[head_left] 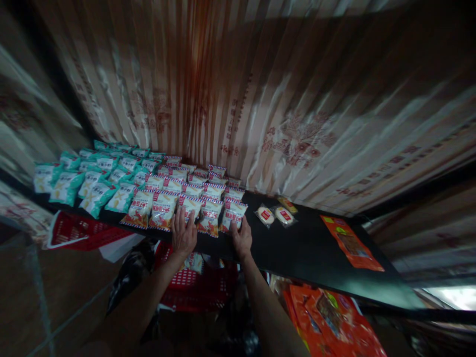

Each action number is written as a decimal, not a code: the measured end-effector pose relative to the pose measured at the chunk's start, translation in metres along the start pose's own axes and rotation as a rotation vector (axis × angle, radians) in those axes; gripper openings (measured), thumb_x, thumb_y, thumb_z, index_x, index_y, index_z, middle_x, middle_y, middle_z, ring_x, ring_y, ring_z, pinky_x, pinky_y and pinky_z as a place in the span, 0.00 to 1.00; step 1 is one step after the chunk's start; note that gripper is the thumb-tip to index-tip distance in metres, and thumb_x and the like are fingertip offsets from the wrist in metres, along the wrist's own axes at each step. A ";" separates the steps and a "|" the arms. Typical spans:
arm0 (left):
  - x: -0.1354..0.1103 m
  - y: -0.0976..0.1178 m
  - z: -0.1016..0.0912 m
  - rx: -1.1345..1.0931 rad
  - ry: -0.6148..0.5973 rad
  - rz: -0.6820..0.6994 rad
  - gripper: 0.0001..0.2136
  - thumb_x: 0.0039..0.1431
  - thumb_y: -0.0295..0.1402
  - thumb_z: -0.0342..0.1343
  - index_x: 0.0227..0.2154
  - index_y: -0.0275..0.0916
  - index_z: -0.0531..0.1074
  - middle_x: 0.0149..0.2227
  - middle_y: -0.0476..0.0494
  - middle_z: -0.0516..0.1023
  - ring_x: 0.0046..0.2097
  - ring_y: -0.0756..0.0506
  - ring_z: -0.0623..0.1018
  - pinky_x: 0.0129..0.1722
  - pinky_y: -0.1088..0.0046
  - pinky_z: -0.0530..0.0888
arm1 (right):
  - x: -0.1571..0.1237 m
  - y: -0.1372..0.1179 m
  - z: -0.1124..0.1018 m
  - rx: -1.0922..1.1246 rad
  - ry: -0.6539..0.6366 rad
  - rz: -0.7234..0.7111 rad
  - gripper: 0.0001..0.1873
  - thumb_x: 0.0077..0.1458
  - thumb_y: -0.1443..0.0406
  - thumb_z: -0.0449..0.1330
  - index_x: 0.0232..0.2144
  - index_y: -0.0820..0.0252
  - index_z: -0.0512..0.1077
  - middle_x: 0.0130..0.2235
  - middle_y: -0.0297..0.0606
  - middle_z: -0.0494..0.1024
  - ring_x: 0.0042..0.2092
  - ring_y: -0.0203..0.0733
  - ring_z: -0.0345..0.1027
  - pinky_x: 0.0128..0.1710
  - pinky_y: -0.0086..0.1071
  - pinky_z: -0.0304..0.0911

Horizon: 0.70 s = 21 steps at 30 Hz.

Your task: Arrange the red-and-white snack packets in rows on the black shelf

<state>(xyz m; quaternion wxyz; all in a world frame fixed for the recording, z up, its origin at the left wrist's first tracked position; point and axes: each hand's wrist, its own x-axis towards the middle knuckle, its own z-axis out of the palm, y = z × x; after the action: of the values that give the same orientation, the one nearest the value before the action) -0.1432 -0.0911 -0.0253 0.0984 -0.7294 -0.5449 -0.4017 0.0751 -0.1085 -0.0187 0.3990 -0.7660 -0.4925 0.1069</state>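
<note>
Rows of small white-and-orange snack bags (163, 209) with striped top edges stand on a black shelf (297, 248). My left hand (184, 234) lies with its fingers stretched out over the front of a middle snack bag (191, 204) in the nearest row. At that row's right end, my right hand (242, 239) has its thumb on the front of the last snack bag (233, 210) and its fingers along the right side, gripping the lower corner. To the left, several teal snack bags (97, 194) are arranged in rows.
Two round white packets (284, 216) and a small yellow packet (287, 205) lie right of the bags. Farther right is a flat orange packet (351, 243). Below the shelf are red baskets (201, 285) and more orange packets (330, 322). A printed curtain (297, 124) hangs behind.
</note>
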 end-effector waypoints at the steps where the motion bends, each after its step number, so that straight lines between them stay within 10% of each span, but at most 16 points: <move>1: 0.000 0.000 0.000 0.002 0.000 0.000 0.23 0.61 0.28 0.47 0.60 0.36 0.60 0.67 0.31 0.48 0.67 0.35 0.49 0.62 0.49 0.54 | 0.000 -0.001 -0.001 0.002 0.002 -0.004 0.40 0.55 0.44 0.45 0.59 0.66 0.60 0.53 0.52 0.70 0.55 0.54 0.62 0.53 0.46 0.57; 21: -0.001 0.000 -0.002 -0.049 0.005 0.006 0.23 0.60 0.30 0.50 0.59 0.41 0.62 0.68 0.36 0.46 0.67 0.33 0.48 0.62 0.47 0.52 | 0.000 -0.001 -0.001 0.021 0.013 -0.014 0.40 0.55 0.44 0.45 0.60 0.66 0.59 0.54 0.52 0.70 0.55 0.53 0.62 0.53 0.45 0.59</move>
<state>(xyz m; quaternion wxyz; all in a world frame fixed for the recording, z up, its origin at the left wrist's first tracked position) -0.1439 -0.0928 -0.0248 0.0831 -0.7321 -0.5326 -0.4164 0.0749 -0.1090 -0.0175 0.4110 -0.7591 -0.4939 0.1044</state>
